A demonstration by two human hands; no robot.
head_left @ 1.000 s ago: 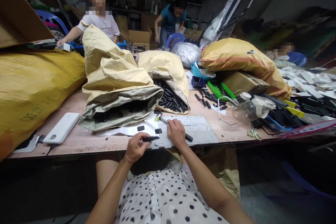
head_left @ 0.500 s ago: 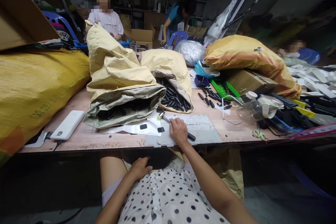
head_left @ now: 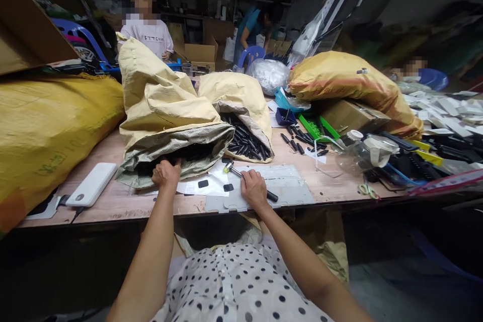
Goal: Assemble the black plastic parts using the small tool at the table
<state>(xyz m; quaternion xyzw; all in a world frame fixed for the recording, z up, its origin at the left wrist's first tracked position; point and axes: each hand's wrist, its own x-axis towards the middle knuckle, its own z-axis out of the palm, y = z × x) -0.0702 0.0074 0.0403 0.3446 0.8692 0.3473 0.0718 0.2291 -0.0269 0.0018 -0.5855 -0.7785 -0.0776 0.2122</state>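
Observation:
My left hand (head_left: 166,173) is at the mouth of a beige sack (head_left: 162,95), over its grey lower lip. Its fingers look curled, with their tips hidden, so I cannot make out what they grip. Dark contents show inside the sack. My right hand (head_left: 254,189) is wrapped round the handle of a small hammer (head_left: 236,172), which lies low over a grey plate (head_left: 290,186). The hammer's head, with a yellowish face, points away to the left. Two small black pads (head_left: 203,184) lie on white paper (head_left: 192,189) between my hands.
A second beige sack (head_left: 241,88) spills black cylindrical parts (head_left: 251,141). Right of it are a green tray (head_left: 317,126), scissors (head_left: 368,190) and a clear plastic jug (head_left: 372,153). A white power bank (head_left: 92,184) and a yellow sack (head_left: 56,126) lie left. Other people are across the table.
My left hand has moved from my lap up and forward to the mouth of the beige sack. My right hand has stayed on the hammer. The view has shifted slightly.

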